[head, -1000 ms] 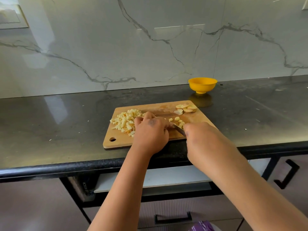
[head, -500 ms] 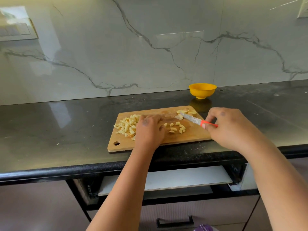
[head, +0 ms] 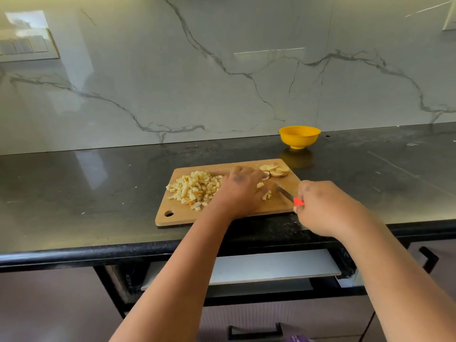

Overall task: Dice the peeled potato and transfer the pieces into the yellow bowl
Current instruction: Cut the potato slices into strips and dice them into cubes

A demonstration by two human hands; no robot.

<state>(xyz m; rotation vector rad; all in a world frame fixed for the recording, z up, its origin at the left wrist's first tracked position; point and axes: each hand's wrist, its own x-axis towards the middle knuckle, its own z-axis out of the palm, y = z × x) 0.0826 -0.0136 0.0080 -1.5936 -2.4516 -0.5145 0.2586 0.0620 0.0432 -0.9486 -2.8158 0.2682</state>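
A wooden cutting board (head: 246,213) lies on the dark counter. A heap of diced potato (head: 195,188) covers its left half, and a few potato slices (head: 276,170) sit at its far right corner. My left hand (head: 240,188) rests on the board's middle, fingers reaching toward the slices; a few loose dice (head: 266,195) lie beside it. My right hand (head: 323,208) grips a red-handled knife (head: 287,195), blade pointing left over the board. The yellow bowl (head: 299,137) stands behind the board's right corner; I cannot see inside it.
The black counter (head: 86,193) runs the full width, with a marble wall behind. A switch plate (head: 27,46) is on the wall at upper left. Below the counter edge are a pulled-out shelf (head: 271,266) and drawers with black handles (head: 255,330).
My right hand swung the knife out to the right and up, then brought it back lower over the board's right edge. My left hand moved toward the slices.
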